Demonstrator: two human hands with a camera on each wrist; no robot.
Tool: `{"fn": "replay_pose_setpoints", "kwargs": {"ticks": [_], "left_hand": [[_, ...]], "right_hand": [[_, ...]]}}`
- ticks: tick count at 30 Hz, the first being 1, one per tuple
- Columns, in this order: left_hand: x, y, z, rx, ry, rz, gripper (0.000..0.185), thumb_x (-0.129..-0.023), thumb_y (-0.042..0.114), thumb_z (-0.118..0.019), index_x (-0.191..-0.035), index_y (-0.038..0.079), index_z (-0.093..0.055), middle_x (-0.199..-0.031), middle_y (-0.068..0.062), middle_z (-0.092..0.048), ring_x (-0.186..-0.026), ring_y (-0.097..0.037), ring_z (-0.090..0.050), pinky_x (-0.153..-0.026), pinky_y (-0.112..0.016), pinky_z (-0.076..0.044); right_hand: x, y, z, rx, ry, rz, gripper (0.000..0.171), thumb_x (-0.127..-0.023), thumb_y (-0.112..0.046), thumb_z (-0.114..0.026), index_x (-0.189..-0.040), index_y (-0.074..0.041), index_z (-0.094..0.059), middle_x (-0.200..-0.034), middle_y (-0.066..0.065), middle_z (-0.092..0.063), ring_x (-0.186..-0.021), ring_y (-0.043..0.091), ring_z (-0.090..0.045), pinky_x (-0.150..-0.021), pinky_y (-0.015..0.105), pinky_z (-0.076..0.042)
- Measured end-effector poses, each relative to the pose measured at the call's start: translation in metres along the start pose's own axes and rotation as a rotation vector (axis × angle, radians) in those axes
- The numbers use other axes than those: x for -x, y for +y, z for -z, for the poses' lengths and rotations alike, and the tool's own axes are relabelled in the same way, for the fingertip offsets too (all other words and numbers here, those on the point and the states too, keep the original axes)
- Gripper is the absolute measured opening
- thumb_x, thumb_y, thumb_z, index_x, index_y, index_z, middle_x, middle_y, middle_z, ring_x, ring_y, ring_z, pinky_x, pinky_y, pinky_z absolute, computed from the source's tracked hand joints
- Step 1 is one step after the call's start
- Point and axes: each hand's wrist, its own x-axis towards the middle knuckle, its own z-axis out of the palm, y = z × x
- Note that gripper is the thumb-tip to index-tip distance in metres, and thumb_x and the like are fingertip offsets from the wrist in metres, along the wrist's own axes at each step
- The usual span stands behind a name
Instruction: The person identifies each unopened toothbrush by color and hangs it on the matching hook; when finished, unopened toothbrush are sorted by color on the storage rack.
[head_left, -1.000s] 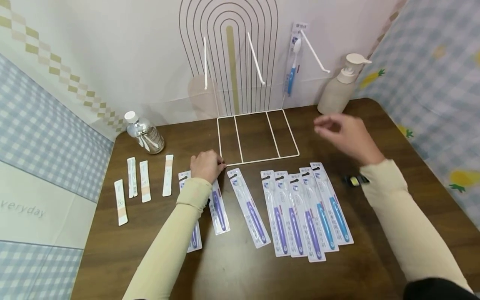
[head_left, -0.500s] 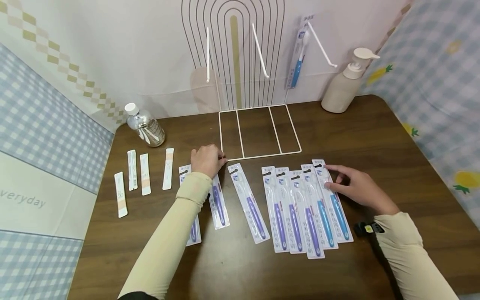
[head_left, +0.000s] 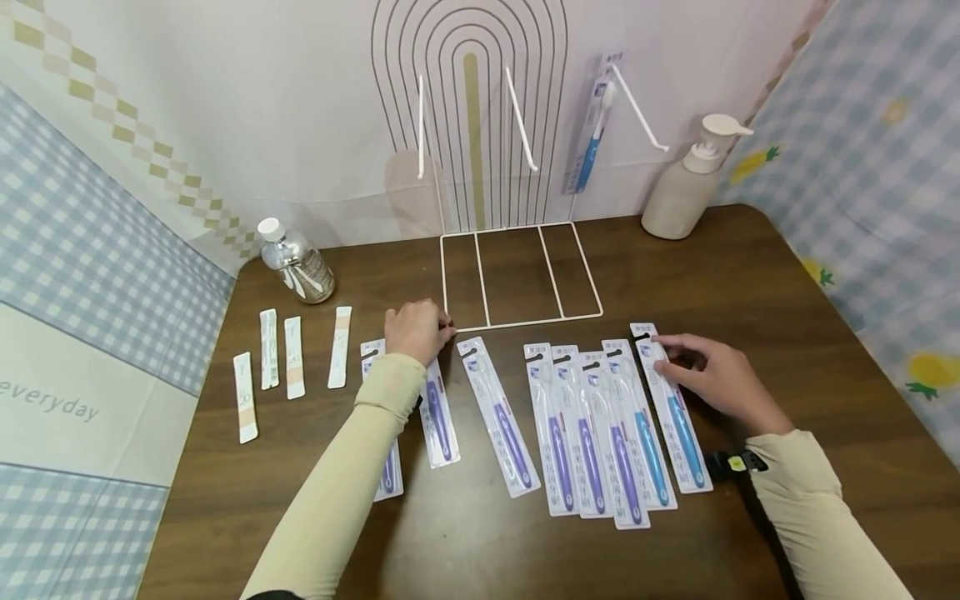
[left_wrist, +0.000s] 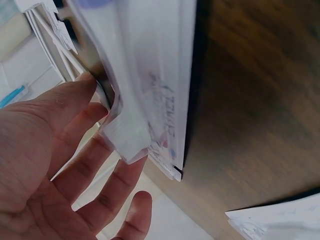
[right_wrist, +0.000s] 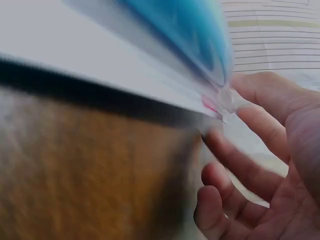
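pinched by the right hand [head_left: 716, 375] is the rightmost toothbrush pack [head_left: 672, 408]; the rack [head_left: 525, 323] is held at one corner by the left hand [head_left: 417, 331]. one hung pack [head_left: 591, 158] is shown; seven others [head_left: 498, 417] are left lying on the table [head_left: 465, 542], so little seems done.

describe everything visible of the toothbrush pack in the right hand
The toothbrush pack looks like clear plastic over long white card, with a dark slot near its top and a blue handle inside. It slants slightly, right of a second pack. The right hand holds its upper end; whether it lies flat is unclear.
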Motion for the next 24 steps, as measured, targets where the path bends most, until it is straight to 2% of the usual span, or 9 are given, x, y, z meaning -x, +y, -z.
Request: {"fn": "replay_pose_setpoints", "kwargs": {"ticks": [4, 7, 11, 14, 17, 19, 24], "left_hand": [[0.001, 0.001, 0.0, 0.002, 0.007, 0.001, 0.015, -0.097, 0.032, -0.079, -0.107, 0.022, -0.085, -0.113, -0.001, -0.079, -0.104, -0.029, -0.072, -0.094, -0.05, -0.045], [0.002, 0.001, -0.001, 0.001, 0.013, 0.004, 0.014, -0.098, 0.032, -0.079, -0.105, 0.022, -0.086, -0.11, -0.001, -0.08, -0.102, -0.029, -0.073, -0.094, -0.05, -0.045], [0.003, 0.001, -0.002, 0.004, 0.016, 0.005, 0.015, -0.098, 0.032, -0.079, -0.107, 0.022, -0.085, -0.111, -0.001, -0.08, -0.102, -0.029, -0.073, -0.094, -0.05, -0.045], [0.003, 0.0, -0.002, 0.008, 0.017, 0.008, 0.016, -0.098, 0.032, -0.079, -0.109, 0.022, -0.085, -0.113, -0.001, -0.08, -0.104, -0.029, -0.073, -0.094, -0.05, -0.045], [0.003, 0.001, -0.003, 0.006, 0.02, 0.008, 0.016, -0.097, 0.032, -0.079, -0.108, 0.022, -0.085, -0.113, -0.002, -0.08, -0.104, -0.029, -0.073, -0.094, -0.05, -0.045], [0.003, 0.001, -0.002, 0.005, 0.024, 0.006, 0.016, -0.097, 0.032, -0.08, -0.108, 0.022, -0.086, -0.113, -0.002, -0.08, -0.104, -0.029, -0.073, -0.094, -0.05, -0.045], [0.004, 0.002, -0.002, 0.003, 0.034, 0.002, 0.014, -0.097, 0.032, -0.08, -0.105, 0.022, -0.086, -0.112, -0.002, -0.08, -0.103, -0.029, -0.073, -0.092, -0.05, -0.045]], "right_hand": [[0.002, -0.008, 0.009, 0.003, 0.067, 0.014, 0.045, -0.099, -0.032, -0.078, -0.138, -0.012, -0.071, -0.091, 0.002, -0.075, -0.071, 0.015, -0.057, -0.063, 0.028, -0.045], [0.002, -0.019, 0.02, 0.038, 0.141, 0.063, 0.044, -0.097, -0.028, -0.08, -0.138, -0.013, -0.072, -0.089, 0.001, -0.076, -0.07, 0.012, -0.059, -0.062, 0.023, -0.046], [-0.003, -0.042, 0.036, 0.085, 0.282, 0.178, 0.046, -0.092, -0.017, -0.085, -0.136, -0.014, -0.074, -0.074, -0.001, -0.069, -0.061, 0.008, -0.052, -0.055, 0.017, -0.039], [-0.009, -0.066, 0.051, 0.12, 0.419, 0.293, 0.05, -0.085, -0.007, -0.089, -0.132, -0.013, -0.075, -0.067, -0.001, -0.062, -0.057, 0.004, -0.042, -0.052, 0.016, -0.033], [-0.015, -0.095, 0.068, 0.12, 0.557, 0.392, 0.052, -0.08, 0.001, -0.09, -0.129, -0.01, -0.077, -0.07, 0.004, -0.066, -0.058, -0.001, -0.039, -0.055, 0.014, -0.031], [-0.019, -0.115, 0.078, 0.095, 0.629, 0.426, 0.052, -0.08, 0.005, -0.089, -0.129, -0.009, -0.076, -0.075, 0.01, -0.071, -0.06, -0.003, -0.038, -0.058, 0.012, -0.031], [-0.032, -0.154, 0.095, 0.01, 0.753, 0.423, 0.048, -0.086, 0.002, -0.086, -0.13, -0.014, -0.074, -0.089, 0.018, -0.078, -0.06, -0.008, -0.039, -0.061, 0.009, -0.033]]}}
